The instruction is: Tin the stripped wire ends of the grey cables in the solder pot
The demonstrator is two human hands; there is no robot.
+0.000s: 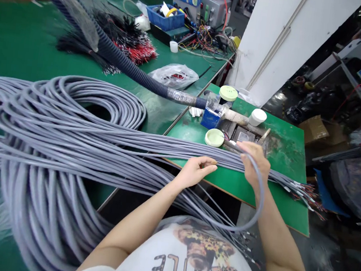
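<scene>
My right hand (255, 163) is closed around a grey cable (260, 205) near its end. The cable loops down from that hand and back towards the left. Its tip points at a small soldering station (245, 136) on the green board. My left hand (198, 170) hovers over the bundle of grey cables (166, 145), fingers curled, with a gap between thumb and fingertips and nothing visible in it. The bundle runs right beneath both hands to stripped ends with thin coloured wires (307, 195). More cable ends (246, 245) hang near my shirt.
A dark corrugated hose (135, 71) crosses above the table to the station. Round pots (214, 137) and a white cup (257, 117) surround it. Thick cable coils (45, 207) fill the left. Black and red wires (126, 42), a plastic bag (176, 75) and blue bins (166, 18) lie behind.
</scene>
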